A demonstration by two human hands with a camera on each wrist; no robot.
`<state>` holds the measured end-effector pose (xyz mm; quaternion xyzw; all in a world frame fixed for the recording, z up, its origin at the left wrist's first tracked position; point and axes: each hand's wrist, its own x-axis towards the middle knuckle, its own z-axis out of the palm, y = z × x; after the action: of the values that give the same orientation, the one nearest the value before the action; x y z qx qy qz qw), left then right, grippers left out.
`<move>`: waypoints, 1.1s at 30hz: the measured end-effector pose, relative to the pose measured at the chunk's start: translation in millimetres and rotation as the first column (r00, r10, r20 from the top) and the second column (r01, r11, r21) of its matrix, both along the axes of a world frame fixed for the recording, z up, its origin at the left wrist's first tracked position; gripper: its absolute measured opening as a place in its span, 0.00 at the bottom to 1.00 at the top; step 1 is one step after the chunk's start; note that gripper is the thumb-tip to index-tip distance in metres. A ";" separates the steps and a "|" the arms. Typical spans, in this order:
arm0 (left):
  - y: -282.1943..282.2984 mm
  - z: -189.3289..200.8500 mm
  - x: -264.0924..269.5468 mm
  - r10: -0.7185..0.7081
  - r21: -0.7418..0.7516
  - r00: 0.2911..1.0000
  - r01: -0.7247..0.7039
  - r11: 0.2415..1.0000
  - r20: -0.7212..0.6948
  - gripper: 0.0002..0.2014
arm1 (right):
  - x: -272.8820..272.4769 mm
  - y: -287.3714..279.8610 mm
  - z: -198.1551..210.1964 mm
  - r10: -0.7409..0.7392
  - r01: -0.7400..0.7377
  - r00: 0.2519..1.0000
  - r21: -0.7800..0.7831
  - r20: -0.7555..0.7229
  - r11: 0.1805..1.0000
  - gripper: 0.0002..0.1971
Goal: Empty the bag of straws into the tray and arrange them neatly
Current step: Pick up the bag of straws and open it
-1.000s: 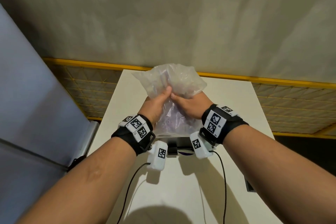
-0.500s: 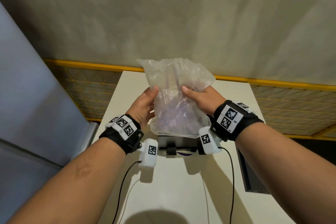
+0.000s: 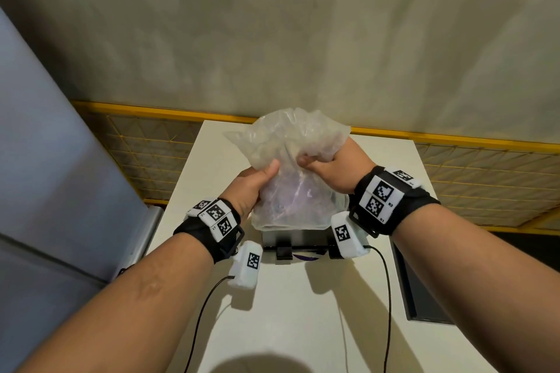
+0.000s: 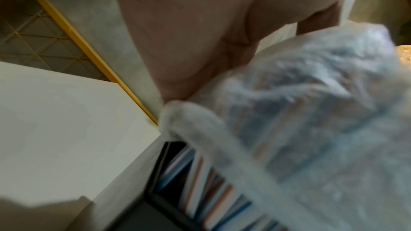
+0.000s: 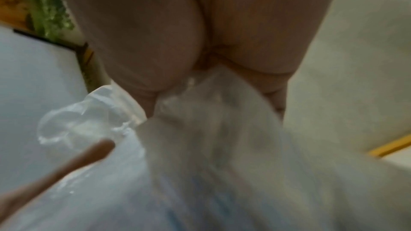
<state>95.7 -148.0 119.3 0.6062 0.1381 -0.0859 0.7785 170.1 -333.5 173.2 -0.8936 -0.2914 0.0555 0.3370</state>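
The white worktop is carrying one tray, of which only the near wall is showing in the head view, under the bag. In the left wrist view striped straws are already lying side by side inside that tray; the picture is too blurred for counting them. One crumpled clear plastic bag is hanging directly over the tray, its lower end reaching down to the rim, with a purplish mass of straws showing faintly through the film. A dark flat panel is lying at the worktop's right edge.

Two hands are working the bag. The left hand is wrapping its grip round the bag's left side, thumb pressed on the film. The right hand is pinching a bunched fold of the upper bag, fingers curled tightly.

The emptying appears to be under way. To do it well, the person is probably best keeping the bag's lower end over the tray and squeezing downward gently, so the straws slide out lengthwise rather than scattering across the worktop.
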 end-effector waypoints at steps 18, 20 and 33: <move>-4.8 49.6 13.7 0.332 -0.105 0.931 -0.319 0.942 0.149 0.16 | -9.9 7.9 32.6 0.022 0.026 0.994 0.423 -0.109 0.906 0.08; -3.5 54.0 12.4 0.302 -0.096 0.928 -0.288 0.953 0.217 0.15 | -9.4 6.9 35.8 0.004 0.022 0.998 0.402 -0.066 0.915 0.06; 11.6 53.0 14.6 0.093 0.430 0.953 -0.215 0.877 0.288 0.37 | -5.1 12.8 61.2 -0.038 0.010 0.998 0.476 0.048 0.879 0.07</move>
<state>110.3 -136.4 172.3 0.7648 0.1000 0.0914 0.6298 164.9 -320.7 234.3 -0.7882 -0.2943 -0.0468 0.5384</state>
